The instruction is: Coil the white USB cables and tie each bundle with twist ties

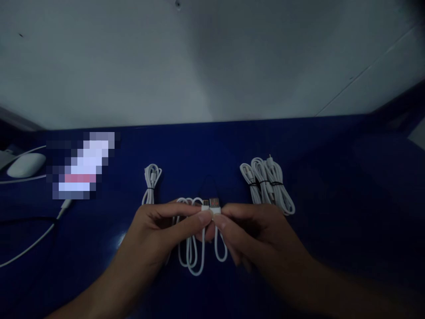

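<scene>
Both my hands meet over the middle of a dark blue table (332,186). My left hand (159,235) pinches one plug end of a loose white cable (191,252) between thumb and forefinger. My right hand (255,230) pinches the other plug end, a USB connector (214,204), right beside it. The cable's loops hang down between the two hands onto the table.
A single tied white cable (152,181) lies to the left behind my hands. Several tied white cables (267,184) lie in a bunch to the right. At the far left are a white mouse (25,165), a blurred-out patch and another white cord (33,241). A pale wall rises behind.
</scene>
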A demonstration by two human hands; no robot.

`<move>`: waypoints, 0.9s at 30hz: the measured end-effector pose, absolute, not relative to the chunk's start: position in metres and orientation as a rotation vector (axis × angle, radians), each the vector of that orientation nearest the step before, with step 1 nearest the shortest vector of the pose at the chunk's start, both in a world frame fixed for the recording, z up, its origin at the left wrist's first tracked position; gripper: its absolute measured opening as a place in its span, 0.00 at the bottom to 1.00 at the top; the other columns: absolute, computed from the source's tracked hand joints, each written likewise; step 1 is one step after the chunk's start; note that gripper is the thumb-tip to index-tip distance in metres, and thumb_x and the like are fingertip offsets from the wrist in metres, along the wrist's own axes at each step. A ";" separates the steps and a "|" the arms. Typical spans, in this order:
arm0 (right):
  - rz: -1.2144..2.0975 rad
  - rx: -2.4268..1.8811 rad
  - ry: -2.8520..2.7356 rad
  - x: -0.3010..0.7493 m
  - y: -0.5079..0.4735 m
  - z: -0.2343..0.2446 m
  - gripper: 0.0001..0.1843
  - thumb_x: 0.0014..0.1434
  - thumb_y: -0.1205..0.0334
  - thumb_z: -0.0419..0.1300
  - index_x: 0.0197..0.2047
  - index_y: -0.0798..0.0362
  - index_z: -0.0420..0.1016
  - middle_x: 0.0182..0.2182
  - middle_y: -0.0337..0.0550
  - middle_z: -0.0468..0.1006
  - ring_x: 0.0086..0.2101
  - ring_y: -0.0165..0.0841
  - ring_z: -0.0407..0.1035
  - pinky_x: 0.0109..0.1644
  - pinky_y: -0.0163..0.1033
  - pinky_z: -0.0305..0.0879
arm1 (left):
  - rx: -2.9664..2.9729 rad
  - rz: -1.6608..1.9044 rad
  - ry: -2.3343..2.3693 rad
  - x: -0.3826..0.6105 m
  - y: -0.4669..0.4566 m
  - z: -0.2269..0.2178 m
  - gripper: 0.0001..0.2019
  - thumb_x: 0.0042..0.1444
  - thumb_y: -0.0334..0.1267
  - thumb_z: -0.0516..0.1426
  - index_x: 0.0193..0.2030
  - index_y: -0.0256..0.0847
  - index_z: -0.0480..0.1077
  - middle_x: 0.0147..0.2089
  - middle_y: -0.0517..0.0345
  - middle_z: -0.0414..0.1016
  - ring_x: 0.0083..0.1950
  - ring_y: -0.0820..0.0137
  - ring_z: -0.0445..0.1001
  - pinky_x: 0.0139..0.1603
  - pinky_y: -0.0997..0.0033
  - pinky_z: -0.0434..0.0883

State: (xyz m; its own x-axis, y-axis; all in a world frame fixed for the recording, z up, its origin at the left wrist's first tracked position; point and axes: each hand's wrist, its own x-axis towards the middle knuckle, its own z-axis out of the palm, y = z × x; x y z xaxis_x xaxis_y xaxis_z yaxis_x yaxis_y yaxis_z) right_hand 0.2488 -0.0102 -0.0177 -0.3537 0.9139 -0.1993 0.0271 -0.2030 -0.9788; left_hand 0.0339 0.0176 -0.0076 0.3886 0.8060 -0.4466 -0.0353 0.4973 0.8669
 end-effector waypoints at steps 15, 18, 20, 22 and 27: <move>1.651 -1.159 -1.348 0.249 -0.011 -0.017 0.20 0.81 0.55 0.61 0.36 0.53 0.82 0.23 0.31 0.71 0.23 0.23 0.63 0.27 0.29 0.60 | 0.883 0.625 1.039 0.032 0.018 -0.006 0.08 0.67 0.40 0.72 0.36 0.45 0.91 0.39 0.53 0.90 0.44 0.61 0.87 0.49 0.66 0.79; 1.659 -1.148 -1.342 0.249 -0.011 -0.017 0.19 0.81 0.54 0.61 0.38 0.53 0.83 0.23 0.31 0.71 0.23 0.23 0.63 0.26 0.29 0.59 | 0.895 0.618 1.037 0.031 0.018 -0.005 0.08 0.68 0.39 0.72 0.36 0.46 0.91 0.38 0.55 0.90 0.44 0.62 0.87 0.51 0.66 0.80; 1.657 -1.147 -1.346 0.249 -0.011 -0.017 0.18 0.82 0.54 0.61 0.40 0.53 0.84 0.24 0.31 0.71 0.23 0.24 0.64 0.27 0.29 0.59 | 0.908 0.614 1.033 0.031 0.018 -0.004 0.09 0.69 0.38 0.71 0.35 0.46 0.91 0.38 0.55 0.89 0.45 0.62 0.87 0.52 0.66 0.79; 1.656 -1.147 -1.350 0.248 -0.011 -0.018 0.18 0.82 0.54 0.61 0.40 0.53 0.84 0.24 0.31 0.72 0.23 0.24 0.64 0.27 0.29 0.60 | 0.922 0.617 1.038 0.031 0.017 -0.005 0.10 0.69 0.38 0.70 0.35 0.45 0.90 0.38 0.55 0.89 0.46 0.62 0.87 0.52 0.67 0.78; 1.636 -1.153 -1.363 0.247 -0.011 -0.016 0.20 0.81 0.56 0.61 0.35 0.53 0.81 0.23 0.32 0.72 0.23 0.23 0.64 0.27 0.29 0.60 | 0.903 0.607 1.034 0.031 0.017 -0.008 0.10 0.70 0.38 0.69 0.36 0.45 0.90 0.40 0.55 0.89 0.47 0.61 0.87 0.51 0.67 0.79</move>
